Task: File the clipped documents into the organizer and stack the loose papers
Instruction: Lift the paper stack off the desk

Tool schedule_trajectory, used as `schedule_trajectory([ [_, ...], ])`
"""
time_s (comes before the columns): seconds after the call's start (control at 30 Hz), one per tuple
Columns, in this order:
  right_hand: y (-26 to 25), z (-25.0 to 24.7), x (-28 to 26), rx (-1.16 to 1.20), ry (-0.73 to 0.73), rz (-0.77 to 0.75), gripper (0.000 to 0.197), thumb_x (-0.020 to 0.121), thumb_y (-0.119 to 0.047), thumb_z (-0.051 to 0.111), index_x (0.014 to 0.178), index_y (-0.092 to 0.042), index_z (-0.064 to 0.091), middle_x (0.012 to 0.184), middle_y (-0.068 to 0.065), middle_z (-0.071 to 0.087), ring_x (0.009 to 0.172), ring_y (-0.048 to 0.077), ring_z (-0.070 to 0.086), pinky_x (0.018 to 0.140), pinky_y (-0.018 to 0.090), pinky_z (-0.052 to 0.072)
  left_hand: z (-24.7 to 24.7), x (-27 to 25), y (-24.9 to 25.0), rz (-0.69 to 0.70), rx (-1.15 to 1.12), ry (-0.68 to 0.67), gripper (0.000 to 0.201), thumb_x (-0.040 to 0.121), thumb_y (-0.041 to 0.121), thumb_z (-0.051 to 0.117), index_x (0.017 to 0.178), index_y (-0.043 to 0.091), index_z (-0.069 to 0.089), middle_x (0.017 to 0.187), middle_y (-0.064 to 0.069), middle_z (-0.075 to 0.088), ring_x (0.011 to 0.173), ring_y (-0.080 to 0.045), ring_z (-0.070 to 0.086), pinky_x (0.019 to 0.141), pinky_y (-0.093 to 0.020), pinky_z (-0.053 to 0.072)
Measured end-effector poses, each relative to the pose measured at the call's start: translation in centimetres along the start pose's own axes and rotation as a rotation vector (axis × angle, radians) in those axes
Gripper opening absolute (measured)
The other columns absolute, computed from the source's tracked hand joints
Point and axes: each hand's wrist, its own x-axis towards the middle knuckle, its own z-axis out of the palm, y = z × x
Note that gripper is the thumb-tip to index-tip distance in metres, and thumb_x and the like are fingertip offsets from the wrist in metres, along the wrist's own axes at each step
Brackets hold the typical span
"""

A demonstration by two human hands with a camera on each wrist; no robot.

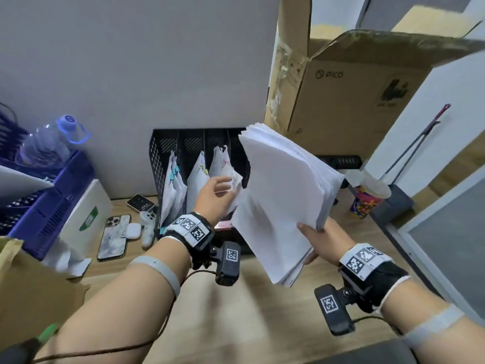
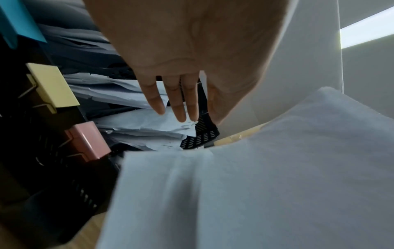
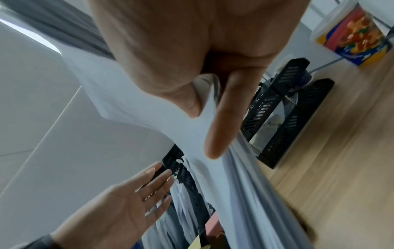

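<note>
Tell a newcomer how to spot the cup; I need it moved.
Find the big open cardboard box at the right. Below it, on the wooden desk, stands the paper cup. It alone carries a bright red, blue and yellow print.

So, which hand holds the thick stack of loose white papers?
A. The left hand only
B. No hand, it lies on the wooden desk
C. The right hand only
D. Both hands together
C: the right hand pinches the thick stack of loose white papers at its lower edge, while the left hand is open with straight fingers near the clipped documents in the black mesh organizer.
</note>
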Motion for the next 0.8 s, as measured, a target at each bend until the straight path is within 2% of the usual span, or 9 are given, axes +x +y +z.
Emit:
schedule_trajectory([
  [0.07,-0.3,-0.7,0.4,-0.01,0.047,0.056,0.056,0.092,-0.043,0.049,0.126,0.001,0.045,0.131,0.034,0.047,0.062,0.033,0.074,0.068,0.066,0.054,0.2,0.4,-1.1,-0.053,0.123,-0.088,0.025,0.091,0.017,0.064,0.115,0.017,0.068,0.113,-0.005,0.07,0.104,-0.018,0.065,0.097,-0.035,0.052],
  [0.13,-1.0,-1.2,0.9,-0.023,0.059,0.103,0.042,0.096,-0.035,0.047,0.118,0.001,0.048,0.116,0.03,0.054,0.058,0.033,0.073,0.07,0.057,0.058,0.7,0.8,-2.0,-0.137,0.177,-0.2,0.025,0.093,0.014,0.06,0.117,0.016,0.069,0.118,-0.009,0.07,0.104,-0.021,0.066,0.095,-0.033,0.05],
  [0.23,-2.3,-1.7,2.3,-0.06,0.056,0.147,0.027,0.1,-0.027,0.045,0.08,-0.009,0.047,0.075,0.011,0.044,0.059,0.034,0.072,0.044,0.027,0.051,2.0,1.1,-3.0,-0.244,0.217,-0.337,0.034,0.096,0.005,0.054,0.129,0.007,0.062,0.125,-0.013,0.066,0.106,-0.021,0.063,0.091,-0.028,0.047],
  [0.3,-3.1,-1.8,3.7,-0.057,0.056,0.143,0.03,0.1,-0.023,0.044,0.071,-0.017,0.039,0.07,0.004,0.036,0.062,0.036,0.071,0.036,0.019,0.042,2.8,1.4,-3.5,-0.273,0.263,-0.396,0.043,0.096,0.001,0.05,0.139,0.006,0.054,0.129,-0.014,0.063,0.106,-0.018,0.062,0.087,-0.018,0.046],
  [0.4,-4.6,-1.6,6.3,-0.067,0.002,0.116,0.022,0.099,-0.017,0.042,0.077,-0.018,0.046,0.08,0.006,0.043,0.066,0.037,0.071,0.043,0.026,0.053,3.2,2.2,-4.1,-0.263,0.297,-0.385,0.059,0.092,-0.003,0.048,0.147,0.017,0.043,0.119,-0.007,0.063,0.081,-0.013,0.061,0.069,-0.01,0.049],
  [0.47,-5.3,-1.3,8.2,-0.096,-0.028,0.075,0.023,0.096,-0.013,0.04,0.079,-0.024,0.05,0.086,0.007,0.048,0.073,0.042,0.071,0.057,0.041,0.061,2.7,2.9,-4.5,-0.265,0.331,-0.294,0.069,0.088,0.005,0.052,0.15,0.027,0.036,0.133,-0.005,0.06,0.105,-0.024,0.063,0.092,-0.027,0.052],
  [0.53,-5.8,-0.7,10.1,-0.134,-0.035,0.051,0.027,0.093,-0.01,0.036,0.08,-0.027,0.052,0.09,0.007,0.052,0.075,0.042,0.07,0.057,0.045,0.061,1.9,3.5,-4.8,-0.277,0.349,-0.206,0.071,0.087,0.01,0.054,0.152,0.028,0.03,0.146,-0.005,0.051,0.126,-0.026,0.054,0.108,-0.032,0.042],
  [0.63,-6.3,0.4,13.2,-0.139,-0.033,0.032,0.039,0.089,-0.005,0.032,0.103,-0.036,0.053,0.108,0.007,0.055,0.066,0.034,0.067,0.05,0.042,0.06,1.0,3.9,-4.7,-0.314,0.322,-0.127,0.069,0.095,0.007,0.052,0.156,0.019,0.023,0.155,-0.004,0.038,0.14,-0.022,0.041,0.111,-0.027,0.034],
  [0.8,-6.5,3.1,17.2,-0.157,0.076,0.072,0.066,0.086,-0.004,0.028,0.135,-0.046,0.04,0.112,0.007,0.055,0.057,0.031,0.066,0.046,0.034,0.059,0.6,5.0,-5.8,-0.325,0.221,-0.083,0.067,0.096,0.007,0.055,0.154,0.021,0.027,0.153,-0.006,0.042,0.138,-0.02,0.044,0.103,-0.029,0.044],
])
